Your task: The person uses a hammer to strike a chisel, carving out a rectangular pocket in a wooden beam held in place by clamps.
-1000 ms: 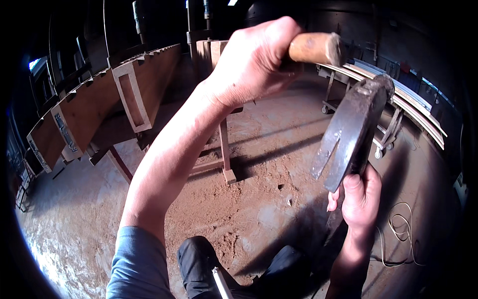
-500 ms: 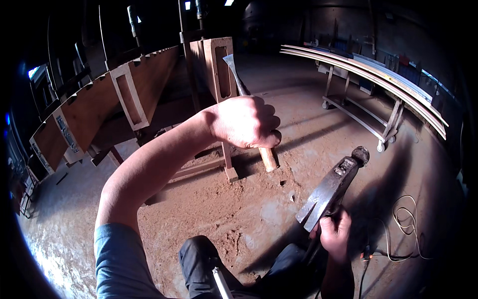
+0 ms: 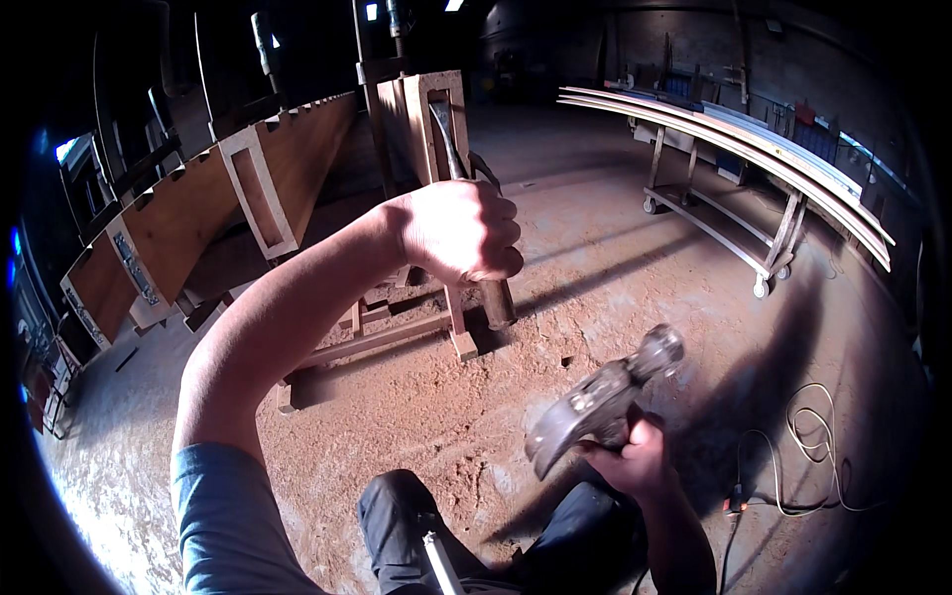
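My left hand (image 3: 464,233) is wrapped round a wood chisel (image 3: 499,305), whose wooden handle end sticks out below the fist. Its metal blade points up and away, with the tip at the long slot cut in the end of an upright wooden beam (image 3: 416,134); whether it touches the wood I cannot tell. Lower right, my right hand (image 3: 640,458) grips a claw hammer (image 3: 600,399) just under its steel head. The hammer is apart from the chisel, and its handle is mostly hidden behind my hand and forearm.
More slotted wooden pieces (image 3: 260,188) stand clamped in a row at left, with bar clamps (image 3: 266,50) rising above. Wood chips (image 3: 397,426) litter the floor. A wheeled trolley (image 3: 714,226) with long boards (image 3: 734,139) stands far right. A cable (image 3: 776,476) lies at lower right.
My left hand has moved left with the chisel, bringing its tip to the beam's slot. The hammer has shifted left and lower, and its head has turned.
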`<state>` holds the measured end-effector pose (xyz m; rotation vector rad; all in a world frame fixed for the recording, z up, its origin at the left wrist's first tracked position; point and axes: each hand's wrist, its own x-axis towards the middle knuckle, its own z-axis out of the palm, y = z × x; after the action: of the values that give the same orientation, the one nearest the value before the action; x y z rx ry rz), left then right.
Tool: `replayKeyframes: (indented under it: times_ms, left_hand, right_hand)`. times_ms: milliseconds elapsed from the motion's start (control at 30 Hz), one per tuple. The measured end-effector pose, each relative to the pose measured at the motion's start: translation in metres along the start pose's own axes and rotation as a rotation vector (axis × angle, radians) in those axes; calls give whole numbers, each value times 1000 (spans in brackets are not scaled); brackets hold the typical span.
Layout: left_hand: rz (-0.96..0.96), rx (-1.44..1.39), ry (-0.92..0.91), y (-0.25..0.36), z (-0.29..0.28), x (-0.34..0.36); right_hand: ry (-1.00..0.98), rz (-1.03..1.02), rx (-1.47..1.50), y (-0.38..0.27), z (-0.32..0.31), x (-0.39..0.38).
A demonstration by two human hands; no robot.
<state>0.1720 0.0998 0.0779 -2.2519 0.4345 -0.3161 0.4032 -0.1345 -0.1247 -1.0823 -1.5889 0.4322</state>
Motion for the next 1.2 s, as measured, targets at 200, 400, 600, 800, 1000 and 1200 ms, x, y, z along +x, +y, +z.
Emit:
replayKeyframes:
  times_ms: [200,400,600,800,1000,1200]
  left_hand:
    - [46,57,87,-5,1,1]
    - [4,68,25,-3,-6,0]
    - [0,54,-12,-2,-3,0]
    - [-7,92,-16,-1,2,-6]
    - [-7,116,-7,0,10,-12]
    - [-1,132,19,-2,11,-3]
  right_hand:
    - [-152,-220,-450,17,5,22]
    - [-167,-486,-735,31,5,60]
    - [-108,-448,-859,35,-6,98]
    - [-472,-178,-822,30,-11,86]
    - [-446,-270,-700,40,-6,56]
    - [-571,-531,-1038,35,-20,103]
